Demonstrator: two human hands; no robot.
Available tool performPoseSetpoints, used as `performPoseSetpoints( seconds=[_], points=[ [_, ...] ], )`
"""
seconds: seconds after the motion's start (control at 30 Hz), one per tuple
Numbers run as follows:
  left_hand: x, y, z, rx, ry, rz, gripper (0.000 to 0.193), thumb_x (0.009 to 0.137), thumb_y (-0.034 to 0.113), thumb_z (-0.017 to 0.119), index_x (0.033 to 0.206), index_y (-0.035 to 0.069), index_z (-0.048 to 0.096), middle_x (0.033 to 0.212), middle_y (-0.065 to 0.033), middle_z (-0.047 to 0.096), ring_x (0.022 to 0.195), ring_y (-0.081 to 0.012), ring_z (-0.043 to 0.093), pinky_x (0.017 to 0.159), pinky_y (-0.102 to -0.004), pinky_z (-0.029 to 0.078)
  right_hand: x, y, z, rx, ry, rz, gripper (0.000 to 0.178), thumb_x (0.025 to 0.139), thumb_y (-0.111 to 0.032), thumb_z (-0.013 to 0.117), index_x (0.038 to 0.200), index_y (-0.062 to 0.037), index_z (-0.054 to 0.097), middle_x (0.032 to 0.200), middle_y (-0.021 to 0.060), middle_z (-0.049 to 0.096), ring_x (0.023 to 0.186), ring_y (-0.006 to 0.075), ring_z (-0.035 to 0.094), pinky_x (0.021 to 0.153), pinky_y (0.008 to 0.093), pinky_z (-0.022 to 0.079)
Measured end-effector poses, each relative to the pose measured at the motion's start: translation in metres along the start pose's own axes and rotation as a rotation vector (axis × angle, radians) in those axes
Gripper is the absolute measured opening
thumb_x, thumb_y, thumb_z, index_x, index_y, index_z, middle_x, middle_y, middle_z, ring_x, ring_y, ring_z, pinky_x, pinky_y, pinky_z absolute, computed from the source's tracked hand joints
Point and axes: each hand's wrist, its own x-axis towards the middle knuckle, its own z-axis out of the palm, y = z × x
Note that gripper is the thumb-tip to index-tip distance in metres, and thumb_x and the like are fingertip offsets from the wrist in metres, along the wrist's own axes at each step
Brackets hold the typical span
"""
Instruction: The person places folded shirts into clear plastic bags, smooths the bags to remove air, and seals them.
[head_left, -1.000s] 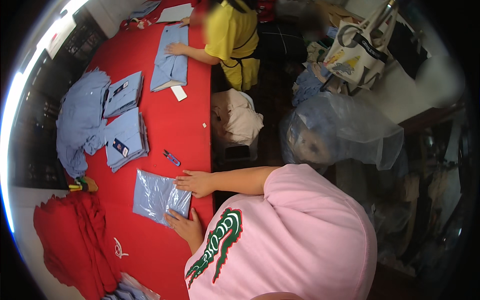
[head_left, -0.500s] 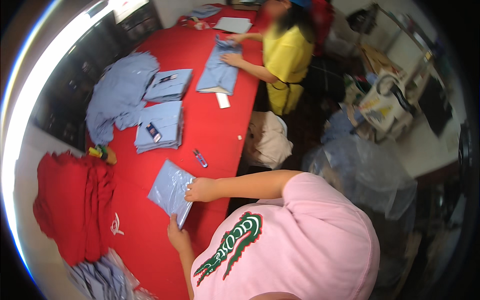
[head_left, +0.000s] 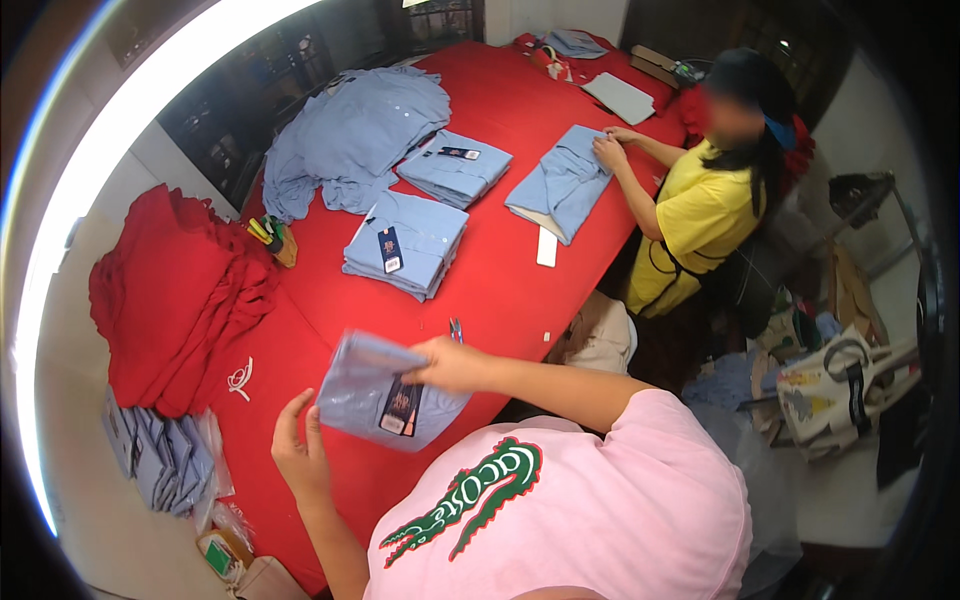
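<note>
A folded light-blue shirt in a clear plastic bag [head_left: 368, 385] tilts over the red-covered table, blurred along its edges. A dark hang tag with a pale label shows on its face. My right hand [head_left: 448, 364] is closed on the bag's upper right edge. Just off the lower left corner, my left hand [head_left: 300, 450] has its fingers apart and holds nothing. Beyond the bag lies a pair of small thread snips [head_left: 456, 330], partly hidden by my right hand. Two stacks of folded blue shirts, a nearer stack [head_left: 408, 240] and a farther stack [head_left: 455, 168], carry similar tags.
Across the table, a person in yellow [head_left: 705, 205] handles a blue garment [head_left: 562, 182]. Loose blue shirts [head_left: 365, 125] form a heap behind the stacks. To the left are a red garment pile [head_left: 185, 300], a holder with yellow-handled tools [head_left: 275, 240] and bagged blue shirts [head_left: 160, 450].
My right hand has raised and turned the bagged shirt, bringing its tag into sight. My left hand has come off the bag. The whole view has swung, shifting the table to the right.
</note>
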Motion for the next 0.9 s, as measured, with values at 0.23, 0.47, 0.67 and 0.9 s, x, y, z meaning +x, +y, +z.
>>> performPoseSetpoints(
  seconds=[0.23, 0.47, 0.67, 0.9],
  points=[
    [0.0, -0.016, 0.039, 0.289, -0.115, -0.261, 0.027, 0.105, 0.021, 0.069, 0.12, -0.001, 0.076, 0.118, -0.0201, 0.077, 0.11, -0.0335, 0.075, 0.097, -0.0417, 0.057, 0.067, 0.024, -0.197, 0.462, 0.417, 0.223, 0.029, 0.093, -0.008, 0.081, 0.117, 0.0055, 0.073, 0.101, 0.0112, 0.078, 0.086, 0.0193, 0.075, 0.079, 0.0374, 0.062],
    [-0.04, -0.051, 0.066, 0.51, -0.119, -0.567, 0.036, 0.106, 0.031, 0.064, 0.112, -0.002, 0.078, 0.106, -0.0235, 0.078, 0.1, -0.0407, 0.076, 0.09, -0.0467, 0.058, 0.16, 0.005, -0.373, 0.618, 0.549, 0.204, 0.029, 0.099, -0.003, 0.073, 0.125, 0.0079, 0.065, 0.11, 0.0176, 0.074, 0.095, 0.0303, 0.077, 0.078, 0.0476, 0.067],
    [-0.067, -0.071, 0.051, 0.635, -0.196, -0.836, 0.038, 0.107, 0.032, 0.062, 0.111, -0.002, 0.079, 0.1, -0.0241, 0.078, 0.092, -0.0425, 0.076, 0.084, -0.0494, 0.057, 0.231, 0.013, -0.518, 0.531, 0.732, 0.151, 0.034, 0.093, 0.003, 0.074, 0.125, 0.0105, 0.065, 0.108, 0.0207, 0.074, 0.091, 0.035, 0.078, 0.074, 0.0509, 0.068],
    [-0.036, -0.106, 0.04, 0.527, -0.242, -0.975, 0.041, 0.107, 0.032, 0.062, 0.116, -0.004, 0.078, 0.101, -0.0254, 0.079, 0.098, -0.0398, 0.076, 0.089, -0.0457, 0.058, 0.29, -0.082, -0.765, 0.653, 1.148, -0.372, 0.091, 0.106, -0.041, 0.069, 0.166, 0.008, 0.022, 0.171, 0.0356, 0.021, 0.159, 0.0447, 0.029, 0.127, 0.0555, 0.036]
  ],
)
